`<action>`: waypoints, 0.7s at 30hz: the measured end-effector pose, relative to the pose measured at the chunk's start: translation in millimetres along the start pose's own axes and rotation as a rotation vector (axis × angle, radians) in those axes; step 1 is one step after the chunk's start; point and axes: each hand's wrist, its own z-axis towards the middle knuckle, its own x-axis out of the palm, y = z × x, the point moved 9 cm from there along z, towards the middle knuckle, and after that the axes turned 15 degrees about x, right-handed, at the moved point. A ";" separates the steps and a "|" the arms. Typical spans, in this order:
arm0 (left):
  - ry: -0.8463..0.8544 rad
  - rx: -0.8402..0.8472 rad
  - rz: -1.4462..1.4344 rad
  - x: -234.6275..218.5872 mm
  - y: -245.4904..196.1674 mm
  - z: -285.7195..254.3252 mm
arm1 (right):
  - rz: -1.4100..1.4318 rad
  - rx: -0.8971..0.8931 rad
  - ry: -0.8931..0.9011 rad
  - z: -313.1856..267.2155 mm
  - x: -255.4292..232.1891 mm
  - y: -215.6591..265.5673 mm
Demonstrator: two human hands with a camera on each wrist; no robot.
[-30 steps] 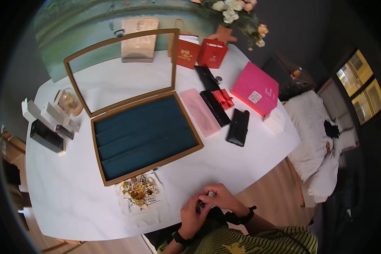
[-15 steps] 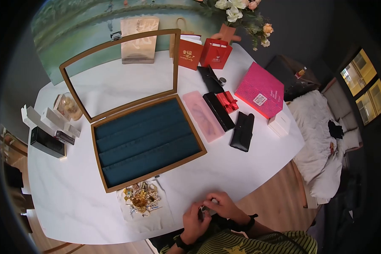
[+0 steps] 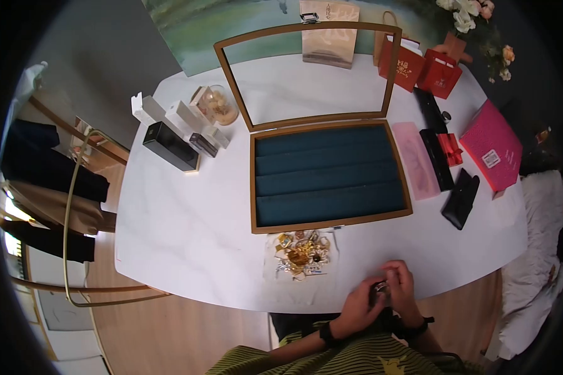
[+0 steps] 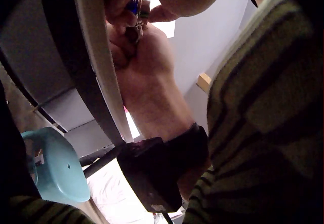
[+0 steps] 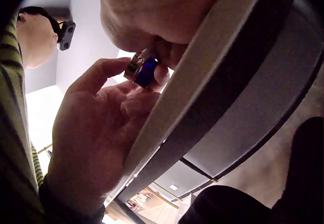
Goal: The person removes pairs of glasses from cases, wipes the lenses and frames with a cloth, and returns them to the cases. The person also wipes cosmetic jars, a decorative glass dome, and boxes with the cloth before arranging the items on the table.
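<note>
At the table's front edge my left hand [image 3: 360, 306] and right hand [image 3: 401, 294] meet around a small metal piece with a shiny blue part [image 5: 145, 73]. Both hands pinch it between thumb and fingers, which hide much of it; I cannot tell its kind. The blue also shows between the fingertips in the left wrist view. Left of the hands, a heap of gold and silver jewelry [image 3: 303, 255] lies on a white cloth [image 3: 294, 292]. Behind the heap stands a wooden display case [image 3: 253, 187], its glass lid [image 3: 227, 81] raised, with dark teal padded rows [image 3: 328, 178] inside.
Small white boxes [image 3: 181, 117] and a black box [image 3: 169, 147] stand at the table's left. On the right are a pink case [image 3: 416, 159], a long black box [image 3: 436, 159], a black pouch [image 3: 461, 199] and a magenta box [image 3: 495, 147]. Red bags [image 3: 440, 74] stand behind.
The head view has turned left, so the table and everything on it sit further right in the picture. Both hands stay together on the small piece, fingers shifting slightly around it.
</note>
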 end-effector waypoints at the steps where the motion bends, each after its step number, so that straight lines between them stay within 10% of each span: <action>1: 0.014 -0.003 0.011 1.1 1.1 -1.1 | 0.005 -0.018 -0.028 -0.8 -0.8 0.3; 21: 0.054 -0.020 0.001 6.7 4.4 0.1 | 0.026 -0.059 -0.219 -3.6 -9.5 2.4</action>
